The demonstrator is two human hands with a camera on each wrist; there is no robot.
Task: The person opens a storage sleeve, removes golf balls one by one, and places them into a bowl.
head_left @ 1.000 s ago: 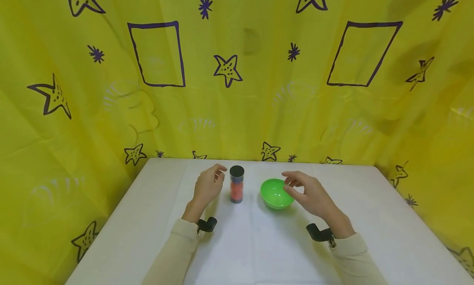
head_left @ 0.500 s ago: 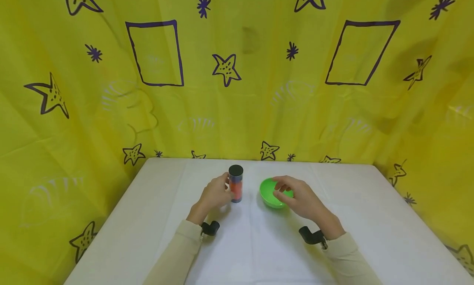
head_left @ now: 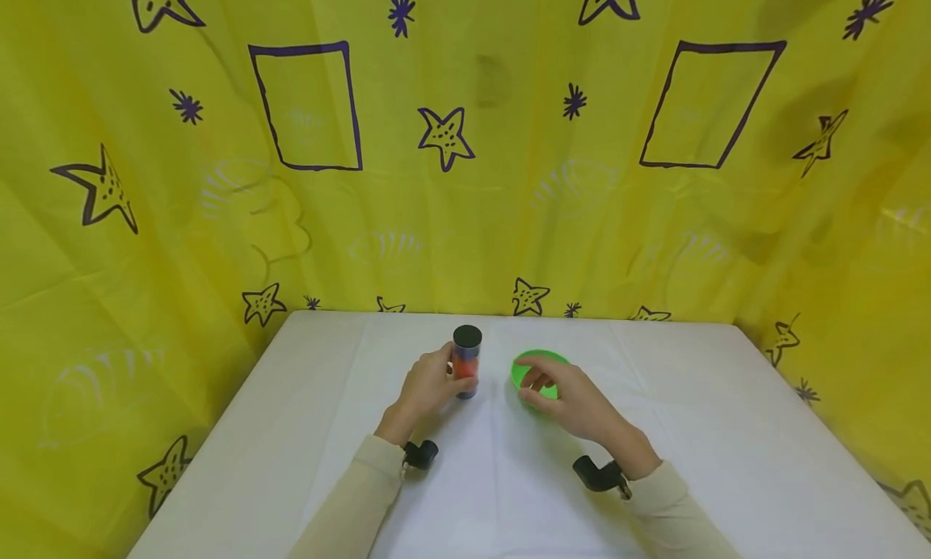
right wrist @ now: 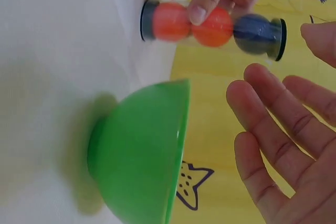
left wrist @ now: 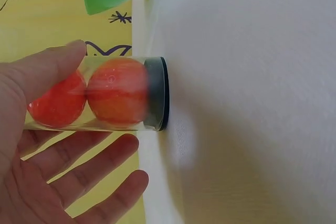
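A clear tube (head_left: 468,350) with black end caps stands roughly upright on the table. Two red-orange balls (right wrist: 171,21) and a dark blue ball (right wrist: 254,34) are stacked inside it. My left hand (head_left: 426,388) holds the tube from its left side, thumb across the front; in the left wrist view the lower fingers spread out behind it. Whether the bottom cap (left wrist: 158,94) touches the cloth I cannot tell. My right hand (head_left: 579,404) hovers by the green bowl (right wrist: 139,153), its loosely bent fingers (right wrist: 278,156) holding nothing. In the head view it hides part of the bowl.
A white cloth covers the table (head_left: 305,438), whose far edge meets a yellow curtain (head_left: 465,220) printed with stars and frames. The curtain also hangs along both sides. A black camera mount sits on each wrist.
My left hand has come rightward to the tube and taken hold of it. My right hand has moved left, further across the bowl. The bowl has stayed in place.
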